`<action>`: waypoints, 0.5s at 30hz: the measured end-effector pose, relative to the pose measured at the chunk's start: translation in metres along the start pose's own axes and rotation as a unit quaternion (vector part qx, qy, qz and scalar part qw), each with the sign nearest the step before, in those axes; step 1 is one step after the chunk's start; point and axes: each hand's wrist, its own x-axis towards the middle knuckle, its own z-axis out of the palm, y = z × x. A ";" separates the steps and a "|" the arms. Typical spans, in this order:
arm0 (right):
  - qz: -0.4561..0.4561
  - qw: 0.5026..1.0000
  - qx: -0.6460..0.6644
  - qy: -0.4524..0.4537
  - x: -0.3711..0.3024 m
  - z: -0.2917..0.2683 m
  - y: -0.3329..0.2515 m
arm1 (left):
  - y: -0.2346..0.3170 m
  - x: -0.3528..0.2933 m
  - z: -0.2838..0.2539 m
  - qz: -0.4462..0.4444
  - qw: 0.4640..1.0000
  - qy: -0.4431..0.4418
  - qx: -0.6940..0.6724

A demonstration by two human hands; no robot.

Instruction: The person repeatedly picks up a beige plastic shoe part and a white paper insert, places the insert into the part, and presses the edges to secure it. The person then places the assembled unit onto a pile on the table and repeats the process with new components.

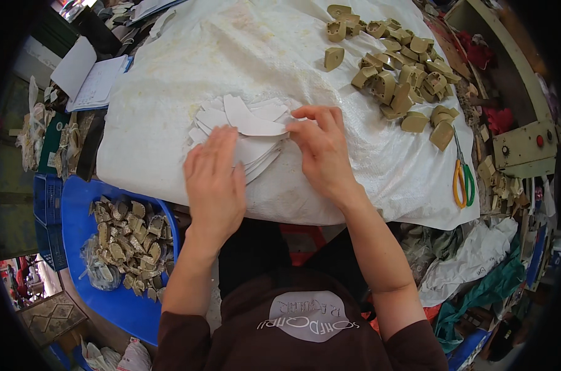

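Note:
A fanned pile of thin white curved cut-outs (pixel 256 149) lies on the white sheet in front of me. My right hand (pixel 322 148) pinches the right end of the top white curved piece (pixel 252 121) between thumb and fingertips. My left hand (pixel 216 179) rests over the pile's left side, palm down and fingers stretched out; it is slightly blurred. Its fingers cover part of the lower pieces.
Many tan shoe heels (pixel 410 80) lie heaped at the far right. Scissors (pixel 462 179) with orange and green handles lie near the right edge. A blue tub (pixel 82 272) of heels stands at lower left. An open notebook (pixel 101 80) sits far left on the white-covered table (pixel 218 46).

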 end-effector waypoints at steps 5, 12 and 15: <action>0.047 0.991 0.063 0.104 -0.013 -0.026 0.001 | 0.001 -0.004 0.016 0.007 0.994 -0.067 0.085; -0.079 0.996 -0.010 0.048 -0.048 -0.075 -0.007 | 0.045 -0.026 0.028 -0.165 0.757 -0.174 -0.608; -0.102 0.994 -0.005 -0.040 -0.063 -0.090 -0.009 | 0.070 -0.018 0.040 -0.340 0.545 -0.157 -0.750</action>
